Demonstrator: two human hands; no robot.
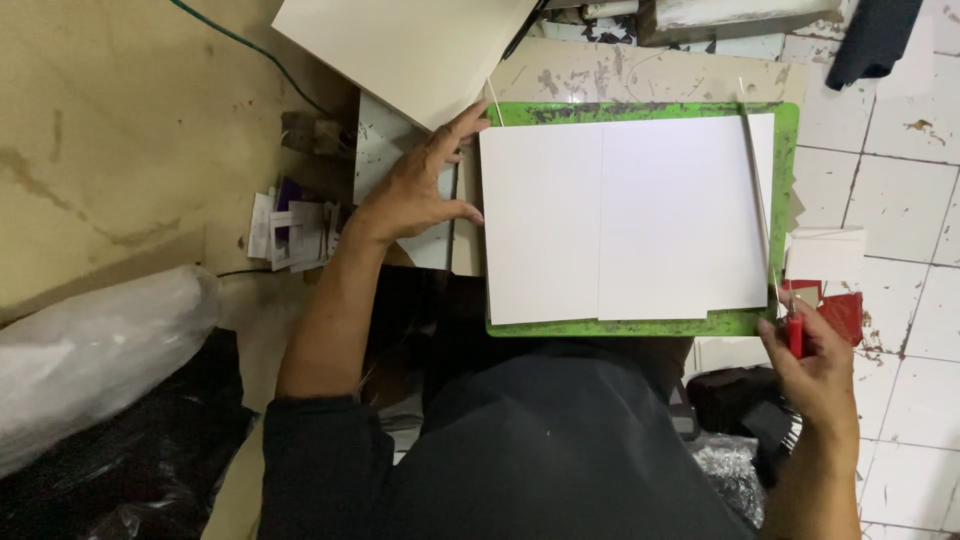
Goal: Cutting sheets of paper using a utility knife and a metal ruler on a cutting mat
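so the left hand is spread open, fingers fanned out, resting just off the left edge of the green cutting mat. its fingertips touch the edge of the white sheets on the mat, and the index finger reaches up toward the corner of a big cream board that sits above the hand, tilted diagonally.

the right hand is down at the mat's lower right corner, fingers curled around a red-handled cutter. its thin blade end points up and away from the person, running roughly in line with the mat's right edge.

the white sheets look like two pieces side by side with a seam running straight up and down between them, and they cover nearly the whole mat. together they make a rectangle lying wider than tall, between the two hands. a thin metal rod or ruler edge runs along the right side of the sheets, long axis going away from the right hand toward the top of the mat.

left of the left hand there's a little pile of white and purple card scraps. further left and lower, a big clear plastic-wrapped bundle. just right of the right hand is a small red packet with a white card above it on the tiled floor.
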